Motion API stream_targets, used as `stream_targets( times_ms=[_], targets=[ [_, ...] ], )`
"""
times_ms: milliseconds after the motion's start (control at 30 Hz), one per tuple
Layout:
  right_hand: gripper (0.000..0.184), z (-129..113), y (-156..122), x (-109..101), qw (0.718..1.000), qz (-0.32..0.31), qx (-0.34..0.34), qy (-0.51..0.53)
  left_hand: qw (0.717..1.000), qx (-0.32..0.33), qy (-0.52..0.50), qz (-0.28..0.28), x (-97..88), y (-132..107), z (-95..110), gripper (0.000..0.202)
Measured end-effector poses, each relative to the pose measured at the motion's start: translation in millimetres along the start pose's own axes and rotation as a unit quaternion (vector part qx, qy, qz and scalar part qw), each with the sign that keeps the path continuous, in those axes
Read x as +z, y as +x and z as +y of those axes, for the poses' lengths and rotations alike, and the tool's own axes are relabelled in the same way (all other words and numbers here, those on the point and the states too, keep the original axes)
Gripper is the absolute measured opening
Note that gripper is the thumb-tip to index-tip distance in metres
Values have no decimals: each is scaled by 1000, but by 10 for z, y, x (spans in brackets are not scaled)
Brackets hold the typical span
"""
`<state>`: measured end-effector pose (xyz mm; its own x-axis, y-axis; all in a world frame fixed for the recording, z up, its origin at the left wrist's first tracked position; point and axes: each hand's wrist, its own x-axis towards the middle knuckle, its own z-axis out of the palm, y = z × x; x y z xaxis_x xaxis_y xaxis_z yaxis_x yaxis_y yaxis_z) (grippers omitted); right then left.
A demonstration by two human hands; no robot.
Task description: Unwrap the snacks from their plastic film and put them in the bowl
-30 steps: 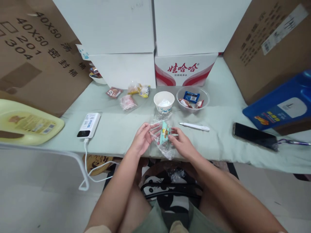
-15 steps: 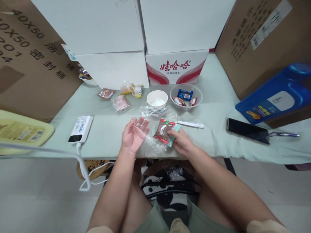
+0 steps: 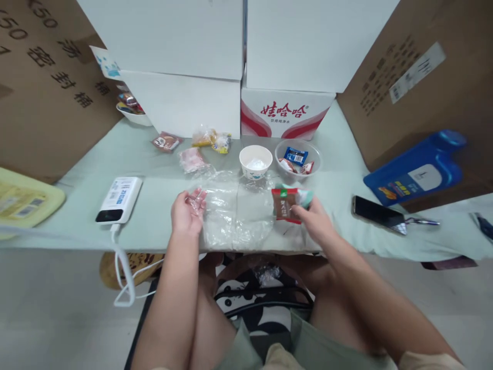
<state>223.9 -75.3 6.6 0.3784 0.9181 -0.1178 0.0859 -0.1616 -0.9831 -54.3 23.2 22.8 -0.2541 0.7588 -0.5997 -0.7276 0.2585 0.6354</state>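
My left hand [image 3: 188, 211] has its fingers curled round one edge of a clear plastic bag [image 3: 231, 218]. The bag lies spread flat and crinkled over the table between my hands. In my right hand [image 3: 313, 216] is a small snack packet [image 3: 285, 205], brown with red edges and a green end, pinched under the thumb at the bag's right side. Just behind the bag stand a white paper bowl [image 3: 256, 158] with something whitish inside and a clear plastic bowl [image 3: 316, 163] of wrapped snacks. A pink-white packet [image 3: 192, 160] lies near the bag's back left corner.
More wrapped snacks [image 3: 166, 141] lie in front of the white boxes [image 3: 188, 103]. A power bank [image 3: 123, 198] with a cable sits at left. On the right are a phone [image 3: 377, 213] and a blue bottle [image 3: 416, 167]. Brown cartons [image 3: 385, 103] flank the table.
My hands have moved apart, the left one leftward and the right one rightward with the snack packet. The clear plastic, bunched before, is now spread out between them. The camera view has shifted.
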Motion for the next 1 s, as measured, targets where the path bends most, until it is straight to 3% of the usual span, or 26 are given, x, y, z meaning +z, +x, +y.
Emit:
stream_targets(
  times_ms=[100,167,300,500,600,733,867,933,1000],
  targets=[
    [29,-457,243,-316,986,44,-60,-146,999,-31,23,-24,40,21,-26,24],
    [23,-779,514,-437,953,97,-109,-266,998,-27,31,-42,62,25,-31,22],
    [24,-1099,1167,-381,884,51,-154,-438,998,-8,40,-52,87,23,-40,21],
    [47,-819,1839,-232,845,-31,-100,-525,996,3,59,-63,67,51,-97,17],
    [51,-665,1923,-271,824,-48,-86,-559,995,13,68,-71,39,75,-111,13],
    [42,-509,1912,-212,803,-74,-33,-591,993,18,82,-83,19,85,-108,13],
    [49,-489,1940,-97,799,-60,14,-598,992,25,93,-87,22,73,-113,15],
    [51,-588,1936,-104,801,-31,-9,-598,991,28,93,-90,20,72,-118,15],
    [48,-736,1847,-145,808,29,-76,-584,991,27,92,-95,12,80,-119,15]
  ],
)
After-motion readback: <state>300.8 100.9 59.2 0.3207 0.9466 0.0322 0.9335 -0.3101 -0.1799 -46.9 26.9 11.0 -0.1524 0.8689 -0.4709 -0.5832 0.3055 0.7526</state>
